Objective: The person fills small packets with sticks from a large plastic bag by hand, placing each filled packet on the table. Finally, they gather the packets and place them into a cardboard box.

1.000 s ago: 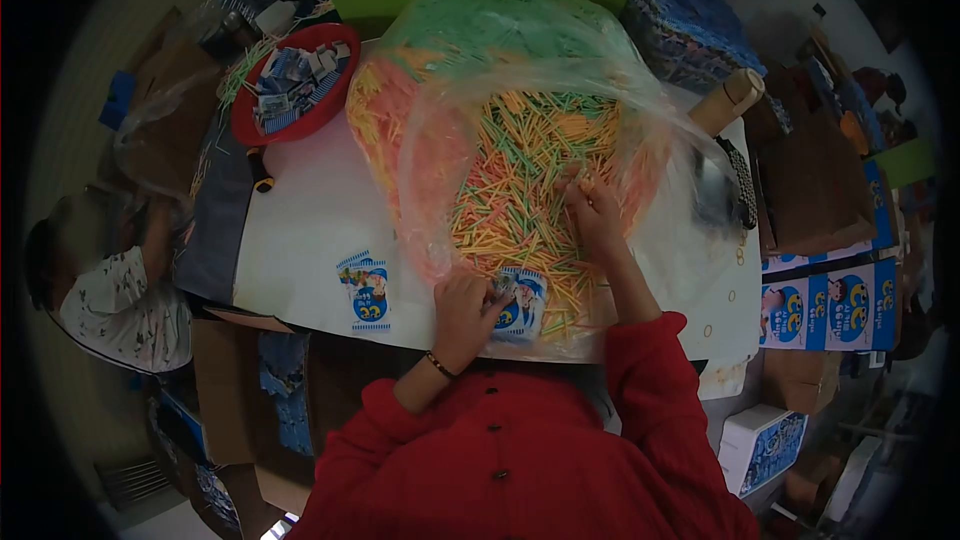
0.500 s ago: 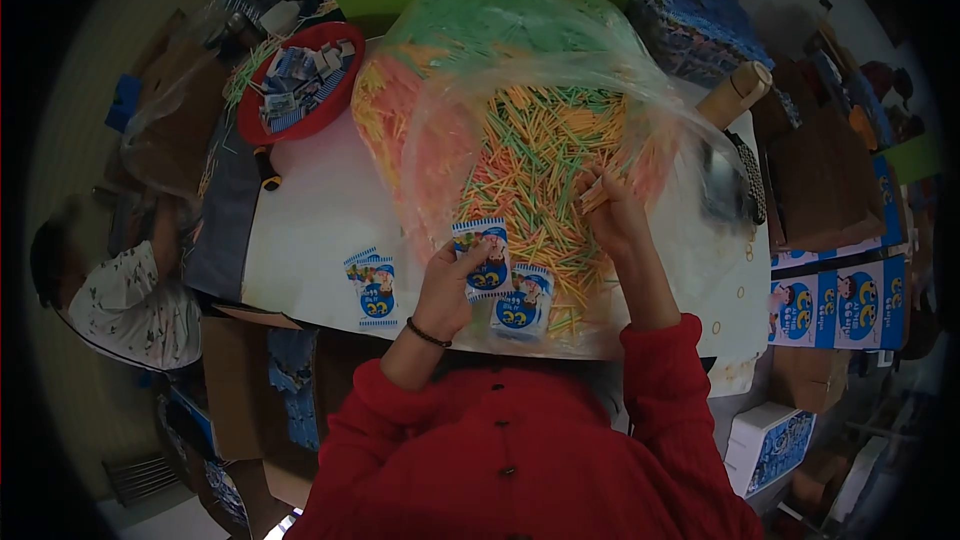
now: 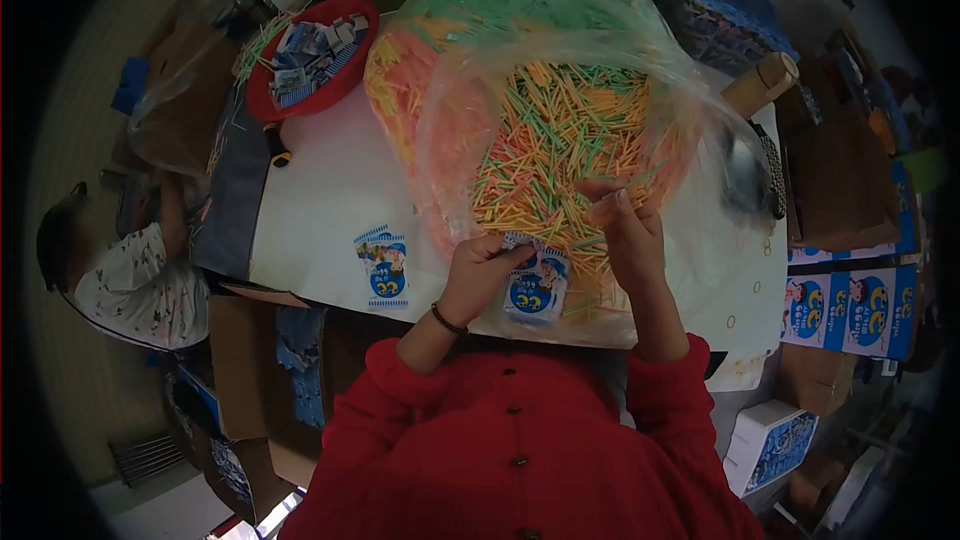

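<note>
My left hand (image 3: pixel 482 282) is closed on a small blue-and-white packet (image 3: pixel 517 239), pinched between thumb and fingers and seen mostly edge-on. Just below it, other printed packets (image 3: pixel 536 288) lie at the table's front edge. My right hand (image 3: pixel 632 240) pinches a thin greenish stick (image 3: pixel 648 177) whose end pokes out past the fingertips. That hand is over the near part of a large clear plastic bag (image 3: pixel 455 130), which is spread open and full of thin yellow, green, orange and pink sticks (image 3: pixel 565 140).
More packets (image 3: pixel 383 268) lie on the white table (image 3: pixel 320 190) to the left. A red basin (image 3: pixel 352 80) of small packets stands at the far left, a black-and-yellow handled tool (image 3: pixel 278 147) by it. Printed cartons (image 3: pixel 850 310) are at right. Another person (image 3: pixel 140 280) sits at left.
My left hand has tipped its packet from face-up to nearly edge-on. My right hand has drawn nearer to it, with a stick now showing at the fingertips. The whole view has shifted slightly.
</note>
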`<control>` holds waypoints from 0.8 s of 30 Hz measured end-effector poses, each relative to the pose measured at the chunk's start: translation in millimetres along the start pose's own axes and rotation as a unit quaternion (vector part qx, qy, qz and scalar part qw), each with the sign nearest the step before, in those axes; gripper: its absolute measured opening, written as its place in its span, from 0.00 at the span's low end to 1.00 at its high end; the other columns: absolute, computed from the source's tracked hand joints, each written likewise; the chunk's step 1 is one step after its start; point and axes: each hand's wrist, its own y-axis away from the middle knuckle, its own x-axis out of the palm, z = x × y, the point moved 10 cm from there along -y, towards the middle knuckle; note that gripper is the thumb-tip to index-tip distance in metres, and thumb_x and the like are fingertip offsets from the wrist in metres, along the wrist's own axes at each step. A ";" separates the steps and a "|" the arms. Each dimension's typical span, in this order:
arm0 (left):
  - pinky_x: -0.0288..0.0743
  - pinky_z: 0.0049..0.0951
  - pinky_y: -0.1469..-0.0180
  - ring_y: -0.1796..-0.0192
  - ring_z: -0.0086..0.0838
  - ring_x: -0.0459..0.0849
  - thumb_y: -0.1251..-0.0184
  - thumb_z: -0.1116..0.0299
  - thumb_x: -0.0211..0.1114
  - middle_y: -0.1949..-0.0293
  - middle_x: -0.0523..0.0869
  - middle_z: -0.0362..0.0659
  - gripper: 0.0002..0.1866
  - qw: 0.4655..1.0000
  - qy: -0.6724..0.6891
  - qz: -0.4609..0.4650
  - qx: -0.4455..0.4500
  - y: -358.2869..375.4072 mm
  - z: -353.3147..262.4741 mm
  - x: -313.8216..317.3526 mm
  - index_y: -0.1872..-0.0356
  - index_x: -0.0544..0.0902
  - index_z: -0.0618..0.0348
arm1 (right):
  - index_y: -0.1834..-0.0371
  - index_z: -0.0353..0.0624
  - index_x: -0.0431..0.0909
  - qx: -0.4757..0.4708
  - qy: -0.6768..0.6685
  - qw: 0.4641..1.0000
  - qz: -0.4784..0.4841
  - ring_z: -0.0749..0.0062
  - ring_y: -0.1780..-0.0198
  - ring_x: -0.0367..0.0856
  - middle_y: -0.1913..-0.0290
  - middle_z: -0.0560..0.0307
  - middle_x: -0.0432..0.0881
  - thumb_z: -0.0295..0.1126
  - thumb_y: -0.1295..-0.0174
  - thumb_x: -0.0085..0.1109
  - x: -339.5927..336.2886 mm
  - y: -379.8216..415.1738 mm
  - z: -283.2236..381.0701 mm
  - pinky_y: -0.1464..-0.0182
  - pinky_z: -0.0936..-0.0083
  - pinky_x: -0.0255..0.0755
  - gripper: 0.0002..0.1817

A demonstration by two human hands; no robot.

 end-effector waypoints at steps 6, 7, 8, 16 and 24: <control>0.77 0.20 0.54 0.58 0.18 0.83 0.35 0.78 0.64 0.60 0.87 0.37 0.10 0.987 -0.155 0.038 0.026 -3.8 -11.9 18.1 0.54 0.85 0.63 | 0.56 0.44 0.72 -0.065 -0.070 0.985 0.147 0.61 0.28 0.62 0.44 0.48 0.80 0.34 0.26 0.44 58.4 20.9 22.9 0.33 0.65 0.60 0.08; 0.77 0.19 0.54 0.58 0.18 0.83 0.35 0.78 0.64 0.61 0.87 0.37 0.10 0.983 -0.172 0.054 0.023 -3.2 -11.8 20.7 0.55 0.85 0.62 | 0.55 0.45 0.71 -0.056 -0.045 0.982 0.175 0.59 0.26 0.58 0.44 0.48 0.80 0.34 0.26 0.44 66.6 23.5 20.9 0.31 0.62 0.57 0.08; 0.77 0.19 0.54 0.58 0.18 0.83 0.35 0.78 0.64 0.61 0.87 0.37 0.10 0.983 -0.172 0.054 0.023 -3.5 -9.8 19.1 0.55 0.85 0.62 | 0.54 0.46 0.71 -0.047 -0.019 0.978 0.203 0.57 0.24 0.53 0.44 0.48 0.80 0.34 0.26 0.43 73.5 25.9 18.3 0.30 0.59 0.54 0.07; 0.79 0.22 0.52 0.55 0.19 0.82 0.33 0.78 0.62 0.58 0.85 0.38 0.10 0.995 0.007 0.082 0.064 -4.2 -2.6 18.5 0.52 0.82 0.62 | 0.51 0.46 0.75 -0.126 0.350 0.891 0.261 0.58 0.26 0.58 0.35 0.51 0.71 0.35 0.28 0.47 80.3 30.1 -1.4 0.25 0.52 0.31 0.10; 0.77 0.21 0.53 0.55 0.17 0.80 0.33 0.76 0.62 0.57 0.83 0.36 0.12 0.991 -0.044 0.113 0.047 -19.9 -9.7 33.4 0.50 0.79 0.64 | 0.45 0.42 0.73 -0.049 0.164 0.952 0.255 0.63 0.29 0.63 0.38 0.52 0.74 0.37 0.28 0.49 72.2 17.6 3.7 0.28 0.61 0.50 0.15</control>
